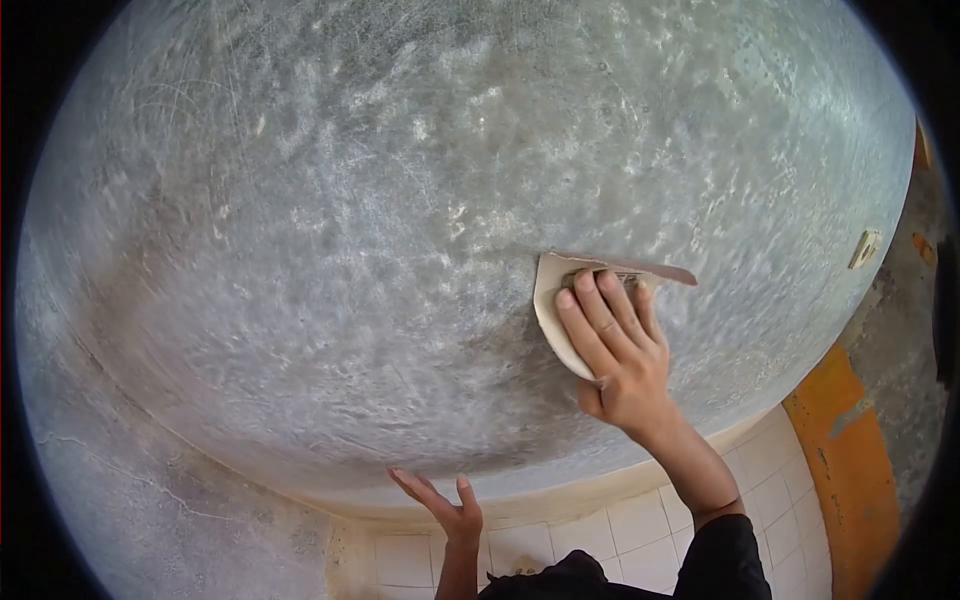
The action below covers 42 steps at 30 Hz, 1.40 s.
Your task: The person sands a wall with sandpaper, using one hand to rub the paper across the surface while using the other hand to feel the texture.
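Observation:
A curved piece of sandpaper (560, 312), pale on its back with a brownish edge curling up, lies against the grey mottled wall (400, 220). My right hand (622, 365) presses it there, the fingers laid over its back and the thumb at its lower edge. Lower down and to the left, my left hand (450, 508) is open, thumb apart from the fingers, with its fingertips at the lower part of the wall. Nothing shows in that hand.
White floor tiles (640, 522) run along the wall's foot. On the right are a small switch plate (865, 249), an orange painted strip (850, 460) and rough grey concrete (900, 330). At left, a cracked grey wall (180, 500) meets the main one.

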Each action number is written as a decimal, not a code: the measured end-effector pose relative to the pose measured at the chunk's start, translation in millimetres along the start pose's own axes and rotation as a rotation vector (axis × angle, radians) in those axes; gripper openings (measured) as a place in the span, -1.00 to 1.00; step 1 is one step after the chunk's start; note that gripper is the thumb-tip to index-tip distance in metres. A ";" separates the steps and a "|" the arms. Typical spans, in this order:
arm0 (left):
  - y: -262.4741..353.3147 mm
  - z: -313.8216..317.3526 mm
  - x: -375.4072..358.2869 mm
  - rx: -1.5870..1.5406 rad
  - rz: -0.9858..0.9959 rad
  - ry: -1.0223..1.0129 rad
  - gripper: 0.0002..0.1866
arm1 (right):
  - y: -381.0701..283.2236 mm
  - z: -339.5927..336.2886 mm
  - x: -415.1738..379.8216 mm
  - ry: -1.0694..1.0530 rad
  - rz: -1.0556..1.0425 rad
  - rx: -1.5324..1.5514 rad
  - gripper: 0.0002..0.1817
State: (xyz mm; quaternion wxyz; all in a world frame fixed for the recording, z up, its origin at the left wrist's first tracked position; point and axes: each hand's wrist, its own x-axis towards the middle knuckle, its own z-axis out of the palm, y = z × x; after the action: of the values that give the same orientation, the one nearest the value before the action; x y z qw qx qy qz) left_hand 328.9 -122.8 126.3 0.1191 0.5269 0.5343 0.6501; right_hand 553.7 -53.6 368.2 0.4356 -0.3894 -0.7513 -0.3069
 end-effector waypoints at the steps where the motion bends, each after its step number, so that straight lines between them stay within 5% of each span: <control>1: -5.9 0.6 5.0 -0.009 -0.011 -0.006 -0.05 | 6.2 2.6 0.0 0.048 0.008 -0.027 -0.38; 3: -16.5 2.1 12.2 0.034 0.087 -0.043 -0.01 | 12.6 10.9 5.6 0.200 0.052 -0.075 -0.38; 6: -28.9 13.0 13.6 0.063 0.088 -0.079 0.04 | -13.9 6.0 4.4 -0.040 -0.015 -0.005 -0.44; 10: -34.6 9.2 16.7 0.106 0.050 -0.133 0.08 | -4.8 19.4 5.6 0.150 0.004 -0.031 -0.43; 14: -35.7 6.7 16.0 0.107 0.043 -0.172 0.11 | -41.2 18.8 9.9 -0.033 0.002 0.084 -0.41; 19: -41.4 6.0 18.2 0.236 0.009 -0.198 0.17 | -32.7 25.8 16.3 0.210 0.135 0.018 -0.29; 22: -52.1 5.8 18.4 0.313 0.005 -0.208 0.20 | -47.9 24.2 10.5 -0.040 -0.015 0.043 -0.34; 26: -54.4 5.6 17.9 0.329 -0.006 -0.223 0.22 | -29.2 20.6 21.0 0.156 0.033 0.008 -0.30; 31: -57.7 8.2 18.5 0.375 0.007 -0.210 0.27 | -52.9 20.3 1.6 -0.077 -0.028 0.084 -0.25; 42: -62.6 6.7 15.1 0.419 -0.015 -0.209 0.23 | -68.4 21.2 44.3 0.064 0.051 0.191 -0.32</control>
State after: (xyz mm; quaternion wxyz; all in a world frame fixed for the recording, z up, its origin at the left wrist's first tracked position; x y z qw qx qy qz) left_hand 302.6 -83.0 82.5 0.0666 0.6005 0.6464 0.4659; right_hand 472.5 -57.3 390.3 0.5022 -0.3549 -0.7528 -0.2349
